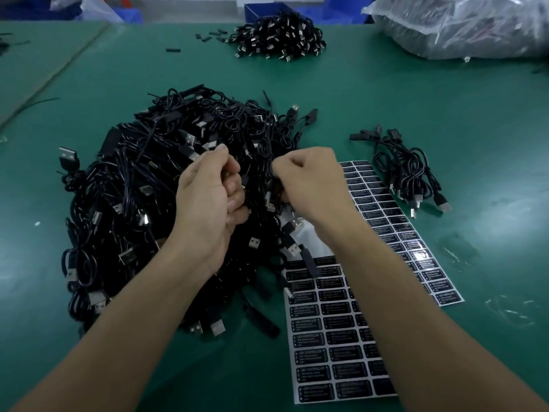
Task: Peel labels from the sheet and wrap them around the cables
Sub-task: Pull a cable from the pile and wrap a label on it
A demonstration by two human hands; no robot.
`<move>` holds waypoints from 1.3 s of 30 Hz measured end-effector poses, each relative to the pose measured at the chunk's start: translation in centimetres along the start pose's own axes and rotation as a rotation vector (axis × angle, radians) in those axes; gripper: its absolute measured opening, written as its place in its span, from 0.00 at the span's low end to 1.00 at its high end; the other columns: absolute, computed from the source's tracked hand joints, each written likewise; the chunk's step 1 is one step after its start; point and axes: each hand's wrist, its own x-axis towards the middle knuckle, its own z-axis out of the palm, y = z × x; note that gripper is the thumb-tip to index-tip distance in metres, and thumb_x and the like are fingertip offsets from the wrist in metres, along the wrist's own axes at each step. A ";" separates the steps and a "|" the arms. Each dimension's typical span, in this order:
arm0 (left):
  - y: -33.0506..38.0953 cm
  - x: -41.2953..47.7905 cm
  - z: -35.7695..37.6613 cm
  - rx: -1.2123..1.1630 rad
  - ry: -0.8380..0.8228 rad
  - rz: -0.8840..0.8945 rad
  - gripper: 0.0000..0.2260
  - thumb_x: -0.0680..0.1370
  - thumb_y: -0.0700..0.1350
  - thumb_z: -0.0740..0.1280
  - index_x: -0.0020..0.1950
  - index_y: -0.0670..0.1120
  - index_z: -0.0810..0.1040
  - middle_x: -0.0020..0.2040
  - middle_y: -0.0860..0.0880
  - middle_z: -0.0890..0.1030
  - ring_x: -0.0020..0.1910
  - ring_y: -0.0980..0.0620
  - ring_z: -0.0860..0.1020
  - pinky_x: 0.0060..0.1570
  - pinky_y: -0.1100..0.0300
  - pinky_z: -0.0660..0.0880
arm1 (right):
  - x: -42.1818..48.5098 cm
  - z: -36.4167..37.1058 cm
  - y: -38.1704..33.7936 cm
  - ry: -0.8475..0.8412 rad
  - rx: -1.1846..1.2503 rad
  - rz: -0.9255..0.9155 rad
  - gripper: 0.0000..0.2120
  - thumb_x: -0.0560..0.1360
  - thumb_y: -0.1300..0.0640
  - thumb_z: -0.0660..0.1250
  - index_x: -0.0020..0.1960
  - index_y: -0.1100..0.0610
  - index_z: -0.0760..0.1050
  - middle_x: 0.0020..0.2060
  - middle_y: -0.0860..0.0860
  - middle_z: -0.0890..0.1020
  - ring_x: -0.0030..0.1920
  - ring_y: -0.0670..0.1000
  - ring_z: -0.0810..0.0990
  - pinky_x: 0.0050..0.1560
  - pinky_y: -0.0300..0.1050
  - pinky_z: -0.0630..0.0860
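A person's left hand (208,188) and right hand (309,176) work close together above a pile of black USB cables (142,203) on a green table (386,93). Both hands are closed: the left hand's fingers curl round a black cable (267,171) and the right pinches the same strand just across the small gap between them. Whether a label is already on that cable cannot be told, since the fingers hide the spot.

A label sheet (326,337) of black printed stickers lies beneath the right forearm, nearer the person than the hands. A second sheet (416,257) stretches away on the outer side of the right hand. Just beyond that sheet sits a small bundle of cables (410,171), apart from the main pile and probably the finished lot. Well beyond both hands are another heap of cables (279,34) and a clear plastic bag (463,22).

The step appears to be freeing one cable from the tangle, or wrapping it. To do it well, the left hand should keep a short stretch taut and clear of neighbouring loops. The right can then lay the sticker square across it and fold the ends together evenly, adhesive to adhesive, with no stray strand caught inside. Pulling hard risks dragging the pile over the sheets.
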 end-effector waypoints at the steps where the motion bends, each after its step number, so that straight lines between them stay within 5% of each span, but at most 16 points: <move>1: 0.0 0.0 0.0 0.009 0.004 0.000 0.21 0.84 0.47 0.59 0.31 0.51 0.74 0.26 0.55 0.66 0.23 0.58 0.61 0.20 0.65 0.58 | -0.4 -0.5 -0.3 -0.030 0.100 0.007 0.18 0.74 0.63 0.64 0.29 0.60 0.59 0.27 0.59 0.61 0.32 0.58 0.58 0.33 0.51 0.59; 4: -0.1 0.1 0.1 0.043 0.011 -0.012 0.16 0.84 0.50 0.60 0.37 0.49 0.72 0.29 0.54 0.69 0.26 0.56 0.65 0.24 0.63 0.64 | -2.1 -1.7 -0.9 -0.157 0.256 -0.051 0.13 0.75 0.64 0.64 0.39 0.75 0.72 0.30 0.66 0.73 0.30 0.54 0.65 0.32 0.46 0.64; 7: 0.1 0.2 0.1 0.026 -0.023 -0.035 0.16 0.84 0.55 0.59 0.42 0.48 0.74 0.33 0.51 0.78 0.30 0.54 0.77 0.31 0.58 0.76 | -4.2 -3.0 -0.6 -0.365 0.294 -0.118 0.09 0.77 0.66 0.65 0.40 0.64 0.82 0.28 0.51 0.81 0.27 0.44 0.73 0.27 0.35 0.70; 10: 0.3 0.1 0.2 -0.032 -0.044 -0.088 0.18 0.84 0.56 0.59 0.50 0.43 0.78 0.35 0.48 0.84 0.30 0.52 0.82 0.29 0.60 0.79 | -5.7 -4.0 0.1 -0.580 0.255 -0.085 0.08 0.77 0.69 0.66 0.43 0.63 0.83 0.30 0.55 0.82 0.28 0.46 0.77 0.30 0.35 0.75; 16: 0.4 0.0 -0.4 0.058 -0.149 -0.121 0.17 0.84 0.55 0.60 0.44 0.45 0.78 0.23 0.53 0.65 0.17 0.57 0.62 0.17 0.67 0.61 | -5.6 -5.5 1.9 -0.926 -0.003 -0.009 0.08 0.80 0.61 0.67 0.58 0.57 0.81 0.45 0.54 0.87 0.40 0.48 0.84 0.37 0.36 0.76; 18: 0.8 -0.1 -0.6 0.077 -0.265 -0.192 0.20 0.82 0.61 0.58 0.46 0.46 0.78 0.23 0.53 0.62 0.16 0.58 0.60 0.16 0.69 0.59 | -5.0 -6.5 2.3 -0.821 -0.002 0.008 0.08 0.80 0.59 0.67 0.56 0.51 0.82 0.44 0.52 0.87 0.39 0.46 0.84 0.36 0.36 0.77; 20: 1.1 -0.3 -0.7 0.153 -0.384 -0.222 0.23 0.80 0.66 0.56 0.50 0.48 0.79 0.23 0.53 0.61 0.16 0.58 0.59 0.17 0.69 0.59 | -4.1 -7.6 2.9 -0.491 0.067 0.093 0.07 0.79 0.58 0.67 0.49 0.50 0.83 0.41 0.51 0.87 0.37 0.46 0.83 0.33 0.35 0.78; 24: 0.6 -1.0 0.0 0.370 -0.502 -0.192 0.20 0.84 0.61 0.54 0.49 0.52 0.81 0.23 0.52 0.63 0.17 0.57 0.60 0.18 0.68 0.61 | -2.7 -9.1 4.8 -0.019 -0.147 0.144 0.03 0.76 0.51 0.71 0.45 0.48 0.82 0.38 0.46 0.85 0.40 0.48 0.83 0.43 0.46 0.82; 28: -0.9 -1.2 0.5 0.584 -0.507 -0.112 0.17 0.86 0.47 0.56 0.44 0.48 0.81 0.27 0.53 0.71 0.22 0.56 0.67 0.21 0.64 0.66 | -2.8 -9.4 5.6 0.008 -0.301 0.209 0.13 0.73 0.42 0.73 0.53 0.46 0.79 0.48 0.46 0.82 0.49 0.48 0.82 0.53 0.57 0.82; 33: -2.9 -1.7 0.7 0.742 -0.571 0.001 0.13 0.86 0.45 0.56 0.49 0.48 0.79 0.27 0.57 0.71 0.25 0.58 0.70 0.27 0.65 0.70 | -2.7 -9.3 4.8 0.007 0.175 0.421 0.23 0.75 0.50 0.75 0.66 0.49 0.72 0.57 0.51 0.79 0.54 0.52 0.81 0.39 0.48 0.84; 36: -3.4 -1.9 0.7 0.810 -0.589 0.030 0.17 0.86 0.49 0.56 0.39 0.51 0.76 0.27 0.58 0.67 0.27 0.56 0.66 0.31 0.57 0.66 | -2.8 -9.9 5.1 -0.027 0.332 0.471 0.25 0.74 0.58 0.75 0.68 0.54 0.71 0.53 0.54 0.85 0.48 0.52 0.85 0.37 0.44 0.83; 39: -3.7 -2.1 1.0 0.798 -0.541 0.100 0.18 0.84 0.54 0.59 0.35 0.51 0.67 0.29 0.57 0.65 0.31 0.53 0.66 0.33 0.49 0.67 | -3.3 -10.4 5.5 -0.145 0.244 0.449 0.23 0.72 0.62 0.75 0.65 0.56 0.73 0.39 0.55 0.87 0.33 0.48 0.83 0.32 0.39 0.78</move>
